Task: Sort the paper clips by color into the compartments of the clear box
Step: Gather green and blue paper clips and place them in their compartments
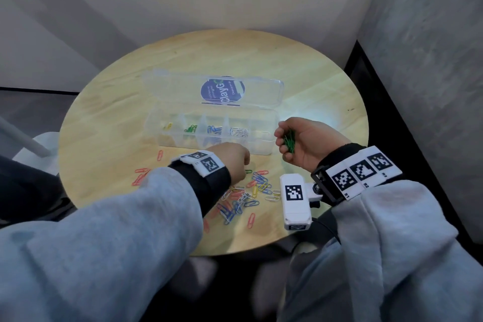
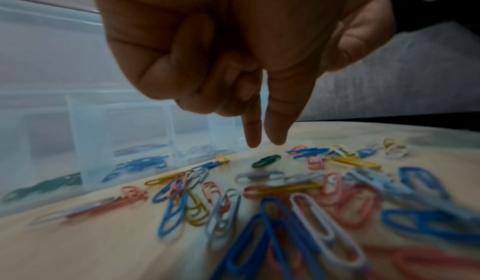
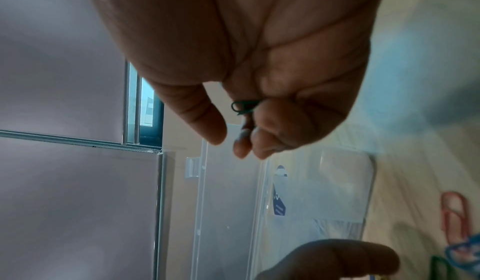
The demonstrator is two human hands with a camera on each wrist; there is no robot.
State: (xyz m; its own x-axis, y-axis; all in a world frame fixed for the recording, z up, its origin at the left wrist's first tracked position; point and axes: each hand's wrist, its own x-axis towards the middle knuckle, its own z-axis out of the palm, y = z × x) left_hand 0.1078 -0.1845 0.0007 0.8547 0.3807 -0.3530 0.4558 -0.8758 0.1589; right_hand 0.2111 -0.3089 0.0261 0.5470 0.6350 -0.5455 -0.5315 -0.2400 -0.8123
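A clear box (image 1: 222, 146) lies open on the round wooden table (image 1: 313, 81), its lid (image 1: 261, 83) folded back. Separate compartments hold yellow (image 1: 167, 127), green (image 1: 190, 128), blue (image 1: 214, 129) and white clips (image 1: 239, 131). A mixed pile of loose clips (image 1: 245, 196) lies in front of the box. My left hand (image 1: 245, 165) hovers over the pile, two straight fingers (image 2: 276, 132) pointing down just above a single green clip (image 2: 266, 161). My right hand (image 1: 283, 138), palm up beside the box's right end, curls around a bunch of green clips (image 1: 289, 140), whose tip (image 3: 242, 106) shows between the fingers.
Several red clips (image 1: 141, 175) lie apart at the left of the pile, another (image 1: 251, 219) nearer me. The wrist camera housing (image 1: 296, 198) hangs over the table's near right part. Walls close in behind and to the right; a white post (image 1: 23, 138) stands at left.
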